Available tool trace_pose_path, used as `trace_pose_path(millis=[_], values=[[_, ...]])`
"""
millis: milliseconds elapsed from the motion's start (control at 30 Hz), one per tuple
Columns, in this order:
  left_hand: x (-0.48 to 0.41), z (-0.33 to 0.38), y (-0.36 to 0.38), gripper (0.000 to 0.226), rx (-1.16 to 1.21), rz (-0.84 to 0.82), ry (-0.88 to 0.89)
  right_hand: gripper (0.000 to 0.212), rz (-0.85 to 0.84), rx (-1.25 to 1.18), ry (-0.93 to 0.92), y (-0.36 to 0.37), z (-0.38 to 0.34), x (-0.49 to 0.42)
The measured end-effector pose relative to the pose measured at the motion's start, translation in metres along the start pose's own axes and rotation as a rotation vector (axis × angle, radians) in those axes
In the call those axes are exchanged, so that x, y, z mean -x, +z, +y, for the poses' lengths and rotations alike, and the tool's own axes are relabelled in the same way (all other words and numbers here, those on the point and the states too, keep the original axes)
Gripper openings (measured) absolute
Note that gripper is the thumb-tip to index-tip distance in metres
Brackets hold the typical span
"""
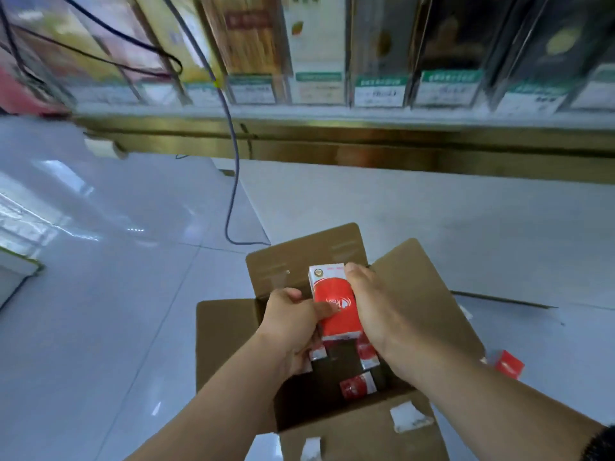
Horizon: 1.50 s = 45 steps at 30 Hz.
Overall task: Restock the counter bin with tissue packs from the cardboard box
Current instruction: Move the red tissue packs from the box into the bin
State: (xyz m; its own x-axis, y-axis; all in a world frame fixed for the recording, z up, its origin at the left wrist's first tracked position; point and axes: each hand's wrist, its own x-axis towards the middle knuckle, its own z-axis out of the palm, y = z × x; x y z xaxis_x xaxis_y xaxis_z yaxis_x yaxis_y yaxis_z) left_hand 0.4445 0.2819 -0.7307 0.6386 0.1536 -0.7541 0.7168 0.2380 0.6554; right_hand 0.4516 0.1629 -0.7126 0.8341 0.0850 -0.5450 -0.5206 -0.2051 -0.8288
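Observation:
An open cardboard box [332, 424] sits on the floor below me, its flaps spread outward. Over its opening both hands hold a stack of red-and-white tissue packs [334, 302]. My left hand [293, 322] grips the stack from the left, thumb across the red face. My right hand [382, 311] grips it from the right, fingers curled over the top edge. More red tissue packs [357, 387] lie loose inside the box. The counter bin is out of view.
A lone red pack [508, 364] lies on the grey tiled floor right of the box. A grey cable [233, 181] hangs down to the floor behind it. A gold-trimmed display counter [366, 151] with price-tagged cartons runs across the top.

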Motion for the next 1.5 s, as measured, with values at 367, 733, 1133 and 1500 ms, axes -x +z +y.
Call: trace_pose_path(millis=[367,733,1133,1500], values=[[0.126,0.094,0.007,0.049,0.126,-0.008,0.37,0.071,0.077,0.011,-0.173,-0.03,-0.124,0.086],[0.251,0.202,0.039,0.05,-0.002,-0.089,0.836,0.042,0.222,-0.086,-0.394,-0.046,-0.258,0.157],[0.358,0.342,0.093,0.048,-0.135,-0.249,1.211,0.05,0.312,-0.183,-0.742,-0.116,-0.413,0.223],[0.42,0.419,0.143,0.055,-0.079,-0.452,1.2,0.061,0.537,0.225,-0.686,-0.184,-0.493,0.242]])
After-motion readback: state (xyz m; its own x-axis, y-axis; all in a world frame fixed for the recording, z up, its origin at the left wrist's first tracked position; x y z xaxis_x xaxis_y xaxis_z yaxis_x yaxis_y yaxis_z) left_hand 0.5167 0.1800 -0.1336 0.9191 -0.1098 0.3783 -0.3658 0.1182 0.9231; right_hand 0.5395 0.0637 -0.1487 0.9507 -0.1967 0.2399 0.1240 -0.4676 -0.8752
